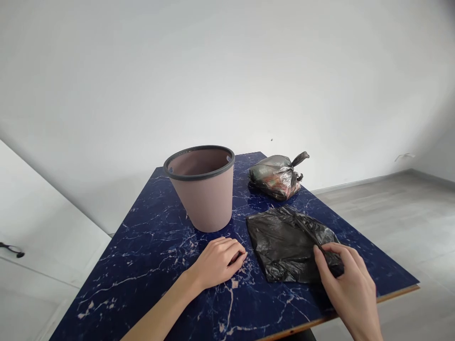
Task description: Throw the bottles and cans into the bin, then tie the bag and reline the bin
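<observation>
The right hand (350, 289) pinches the near edge of the flat black bag (289, 244) on the desk (142, 265); the left hand (218, 260) rests curled and empty beside it. Beyond stand the unlined pink bin (202, 189) and a knotted full bag (277, 176). Judging by this, opening the bag's mouth needs both hands.

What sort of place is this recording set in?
Probably a sparse room in a home: a blue marble-pattern table against a bare white wall, a pink bin, a tied rubbish bag.
</observation>
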